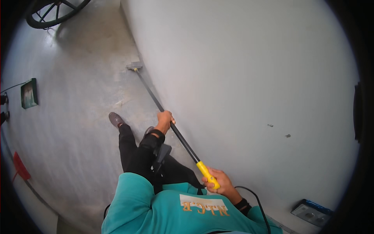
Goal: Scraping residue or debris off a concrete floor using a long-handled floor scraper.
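- Two hands share one pole (183,140): the left hand (165,120) is wrapped round its dark shaft, and the right hand (220,181) is closed round the yellow grip (205,170) at the near end
- The head (134,66) is at the far end of the pole, down on the floor (78,128) by the foot of the wall (253,78); whether it touches the wall, or is a blade or a brush, I cannot tell
- For a good stroke along this edge, the left hand should steer and press, while the right hand pushes in line with the shaft
- The whole width of the head should sit flat, as a tilted corner would probably skip or scratch
- Short, overlapping strokes look wisest around the pale patches (119,103) on the floor
- The shaft slants close along the wall, so a lighter sideways push there should spare the paint
- The shoe (115,119) farther left gives a wide stance; weight from the legs should tire the arms less
- The wheel (58,13) stands well apart, beyond the head, and long strokes should stop short of it
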Demonstrator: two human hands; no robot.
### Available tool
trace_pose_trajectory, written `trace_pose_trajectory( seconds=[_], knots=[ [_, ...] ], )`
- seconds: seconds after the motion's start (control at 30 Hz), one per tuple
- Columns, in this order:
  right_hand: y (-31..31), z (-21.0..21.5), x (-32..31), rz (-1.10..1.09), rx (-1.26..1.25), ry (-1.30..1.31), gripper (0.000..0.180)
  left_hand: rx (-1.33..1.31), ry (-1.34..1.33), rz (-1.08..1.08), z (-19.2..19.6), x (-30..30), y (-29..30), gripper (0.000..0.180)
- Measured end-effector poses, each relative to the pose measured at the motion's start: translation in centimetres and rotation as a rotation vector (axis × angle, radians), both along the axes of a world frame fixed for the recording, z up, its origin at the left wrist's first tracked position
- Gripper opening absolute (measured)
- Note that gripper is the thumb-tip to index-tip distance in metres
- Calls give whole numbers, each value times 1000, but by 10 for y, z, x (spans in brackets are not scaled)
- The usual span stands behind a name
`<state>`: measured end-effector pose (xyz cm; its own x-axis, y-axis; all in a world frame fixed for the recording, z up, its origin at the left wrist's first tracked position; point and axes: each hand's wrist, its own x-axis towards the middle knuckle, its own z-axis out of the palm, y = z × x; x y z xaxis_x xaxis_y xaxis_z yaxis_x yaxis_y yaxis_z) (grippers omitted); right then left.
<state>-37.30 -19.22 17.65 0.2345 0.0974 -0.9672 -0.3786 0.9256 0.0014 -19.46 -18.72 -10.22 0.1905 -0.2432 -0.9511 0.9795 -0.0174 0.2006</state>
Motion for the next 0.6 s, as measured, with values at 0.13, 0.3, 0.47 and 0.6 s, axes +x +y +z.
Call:
trace_pose_trajectory(
  seconds=[0.13, 0.3, 0.47, 0.6],
  knots=[
    [1, -1, 0, 107, -128, 21, 29, 66, -543, -659, -30, -7, 2, 7],
    [-7, -44, 93, 65, 27, -124, 25, -70, -935, -729, -110, 97, -5, 15],
    [-2, -3, 32, 95, 20, -44, 29, 250, -1278, -1237, -76, 4, 14, 5],
    [-11, 14, 41, 132, -65, 77, 39, -124, -913, -1275, -16, 24, 0, 10]
  ],
)
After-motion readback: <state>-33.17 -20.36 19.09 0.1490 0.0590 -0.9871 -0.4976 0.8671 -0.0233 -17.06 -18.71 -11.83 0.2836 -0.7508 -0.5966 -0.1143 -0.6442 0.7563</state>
